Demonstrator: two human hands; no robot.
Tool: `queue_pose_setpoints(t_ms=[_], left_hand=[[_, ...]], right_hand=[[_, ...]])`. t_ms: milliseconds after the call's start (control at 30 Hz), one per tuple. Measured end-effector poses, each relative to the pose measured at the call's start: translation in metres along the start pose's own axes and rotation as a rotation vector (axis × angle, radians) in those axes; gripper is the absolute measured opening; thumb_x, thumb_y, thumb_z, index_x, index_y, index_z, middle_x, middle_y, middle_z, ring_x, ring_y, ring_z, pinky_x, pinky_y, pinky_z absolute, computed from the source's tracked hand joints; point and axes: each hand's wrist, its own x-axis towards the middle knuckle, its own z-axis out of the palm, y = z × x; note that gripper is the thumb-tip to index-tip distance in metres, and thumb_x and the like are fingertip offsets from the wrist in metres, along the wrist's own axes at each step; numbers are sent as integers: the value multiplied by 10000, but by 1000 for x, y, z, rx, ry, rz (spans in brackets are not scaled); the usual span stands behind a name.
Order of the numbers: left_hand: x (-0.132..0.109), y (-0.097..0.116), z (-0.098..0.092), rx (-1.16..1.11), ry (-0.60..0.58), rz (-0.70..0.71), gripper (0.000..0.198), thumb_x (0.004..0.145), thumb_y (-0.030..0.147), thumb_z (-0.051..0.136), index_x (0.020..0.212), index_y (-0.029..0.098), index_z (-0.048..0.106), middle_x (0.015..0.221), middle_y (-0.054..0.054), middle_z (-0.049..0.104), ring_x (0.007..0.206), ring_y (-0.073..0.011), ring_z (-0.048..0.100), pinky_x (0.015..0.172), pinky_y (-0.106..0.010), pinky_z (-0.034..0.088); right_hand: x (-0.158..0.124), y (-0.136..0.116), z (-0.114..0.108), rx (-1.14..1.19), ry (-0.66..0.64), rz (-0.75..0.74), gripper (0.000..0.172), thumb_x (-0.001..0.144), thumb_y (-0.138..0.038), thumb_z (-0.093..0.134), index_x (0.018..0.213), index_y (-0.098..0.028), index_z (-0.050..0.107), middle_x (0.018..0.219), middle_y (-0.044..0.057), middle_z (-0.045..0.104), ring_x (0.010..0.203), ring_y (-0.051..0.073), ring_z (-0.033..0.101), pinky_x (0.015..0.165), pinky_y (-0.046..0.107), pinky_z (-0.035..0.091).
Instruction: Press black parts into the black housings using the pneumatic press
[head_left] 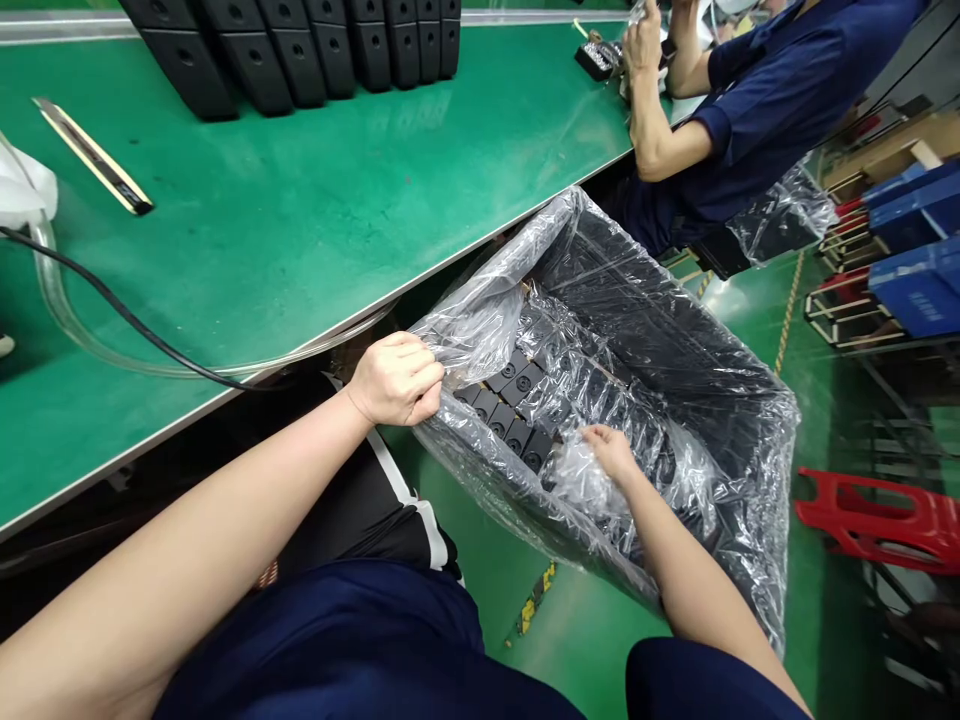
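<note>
My left hand is closed on the near left rim of a large bin lined with clear plastic film. Inside the bin, my right hand pinches a crumpled piece of clear plastic film. Black plastic parts, each with a round hole, lie in rows at the bin's left side. More film covers the other parts toward the right, so they show only dimly.
A green workbench runs along the left, carrying a row of black parts, a utility knife and a hose with a cable. Beyond the bin a co-worker handles something. A red stool stands at right, below blue bins.
</note>
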Motion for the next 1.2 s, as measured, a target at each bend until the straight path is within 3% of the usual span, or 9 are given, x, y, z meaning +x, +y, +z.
queue_pose_setpoints(t_ms=[100,200,433,733,867,967,1067,1133,1200], left_hand=[[0,-1,0,11,2,5,131,749,192,489,620,213,479,548,11,453,534,-157,460,653,-314,495],[0,0,0,16,-3,11,130,753,194,487,624,211,483,550,10,461,540,-156,472,659,-313,496],[2,3,-3,23,-35,-12,133,771,192,490,640,202,507,559,2,482,557,-165,498,664,-327,495],[0,7,-4,29,-95,-57,149,787,195,489,658,191,561,581,-11,537,599,-173,547,696,-337,490],[4,12,-9,9,-202,-169,189,829,206,478,677,183,589,617,-21,603,643,-174,596,748,-347,489],[18,24,-16,-86,-241,-378,170,887,285,500,869,168,622,673,-17,644,674,-175,628,757,-351,502],[41,46,-20,-365,-216,-497,492,840,465,625,1209,160,509,959,-73,690,874,-207,672,816,-361,537],[57,61,-22,-582,-220,-456,834,712,551,742,1357,169,376,1231,-147,614,1112,-270,622,947,-415,518],[72,74,-25,-745,-235,-469,1059,588,567,825,1421,180,299,1359,-183,524,1241,-328,543,1041,-470,467]], right_hand=[[-10,-22,-28,138,49,-36,577,683,-750,622,727,-179,550,563,-44,519,466,101,448,493,252,371],[-26,-44,-42,221,37,-81,631,554,-771,691,726,-176,573,545,-28,526,454,101,429,468,249,332],[-37,-69,-28,251,-34,-174,573,606,-717,717,705,-168,589,555,-16,529,470,94,418,457,233,318],[-38,-91,-11,78,0,-344,596,703,-780,553,712,-184,562,563,-11,511,495,117,418,493,255,342],[-46,-116,-1,-101,18,-478,531,769,-710,543,671,-191,592,567,4,539,516,134,438,531,270,336],[-58,-146,3,-219,42,-583,407,801,-596,594,699,-205,638,567,11,569,528,148,470,576,285,336],[-74,-185,11,-357,30,-752,257,824,-452,626,746,-208,654,596,22,605,539,156,506,587,288,335],[-88,-215,18,-464,29,-963,196,857,-346,584,738,-197,628,604,24,609,532,150,512,562,281,333],[-103,-243,23,-436,50,-1178,176,843,-234,536,675,-192,566,576,5,574,522,134,497,535,267,332]])
